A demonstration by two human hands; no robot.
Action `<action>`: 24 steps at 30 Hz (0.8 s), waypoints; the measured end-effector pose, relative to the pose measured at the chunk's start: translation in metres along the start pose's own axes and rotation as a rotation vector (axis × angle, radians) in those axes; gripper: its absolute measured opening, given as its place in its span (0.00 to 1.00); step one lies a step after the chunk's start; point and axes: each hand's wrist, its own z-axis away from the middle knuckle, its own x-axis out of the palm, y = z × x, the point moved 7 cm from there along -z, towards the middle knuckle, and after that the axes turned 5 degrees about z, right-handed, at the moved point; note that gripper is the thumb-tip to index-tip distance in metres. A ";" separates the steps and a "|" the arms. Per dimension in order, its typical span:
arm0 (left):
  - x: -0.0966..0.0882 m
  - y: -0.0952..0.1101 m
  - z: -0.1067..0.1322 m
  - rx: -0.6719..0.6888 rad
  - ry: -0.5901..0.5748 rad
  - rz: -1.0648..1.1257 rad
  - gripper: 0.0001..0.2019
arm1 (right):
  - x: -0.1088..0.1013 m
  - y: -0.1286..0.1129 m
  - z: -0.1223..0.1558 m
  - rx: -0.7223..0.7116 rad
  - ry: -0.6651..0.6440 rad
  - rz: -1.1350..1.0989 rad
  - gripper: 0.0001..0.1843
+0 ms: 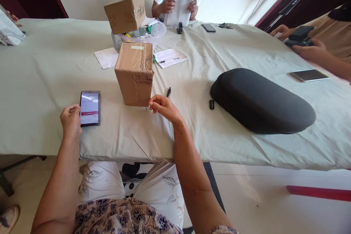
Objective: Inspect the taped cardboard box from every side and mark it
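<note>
My left hand [71, 119] is closed on the right-hand side of its grip around a smartphone [90, 109] with a lit screen, held just above the cloth. My right hand [162, 106] is at the lower right corner of a taped cardboard box [134, 87]. Its fingers are curled with thumb and forefinger close together; whether they pinch anything small or touch the box I cannot make out. Behind that hand lies a black marker pen [169, 92], and its small black cap [211, 104] is further right.
A light green cloth covers the table [131, 139]. A second cardboard box [122, 16] rests on a plastic basin [161, 31] of bottles. Papers [171, 57] lie behind the near box. A dark padded case [263, 100] is at right. People sit opposite and at the right.
</note>
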 end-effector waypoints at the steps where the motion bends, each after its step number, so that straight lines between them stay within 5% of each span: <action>1: -0.001 -0.001 0.001 -0.046 0.016 -0.039 0.03 | -0.006 0.003 -0.001 0.014 0.075 0.027 0.13; 6: 0.002 0.021 0.017 -0.056 -0.017 -0.330 0.14 | -0.034 0.009 0.000 0.112 0.439 0.441 0.08; 11: 0.025 0.053 0.035 0.119 -0.149 -0.684 0.28 | -0.040 0.010 0.002 0.179 0.483 0.618 0.10; 16: 0.066 0.058 0.040 0.245 -0.245 -0.234 0.23 | -0.042 0.013 0.005 0.187 0.499 0.688 0.17; 20: 0.123 0.041 0.057 0.001 -0.383 0.351 0.37 | -0.045 0.016 0.005 0.194 0.589 0.776 0.27; 24: 0.166 0.036 0.082 -0.173 -0.474 0.674 0.44 | -0.039 0.019 0.000 0.102 0.583 0.772 0.36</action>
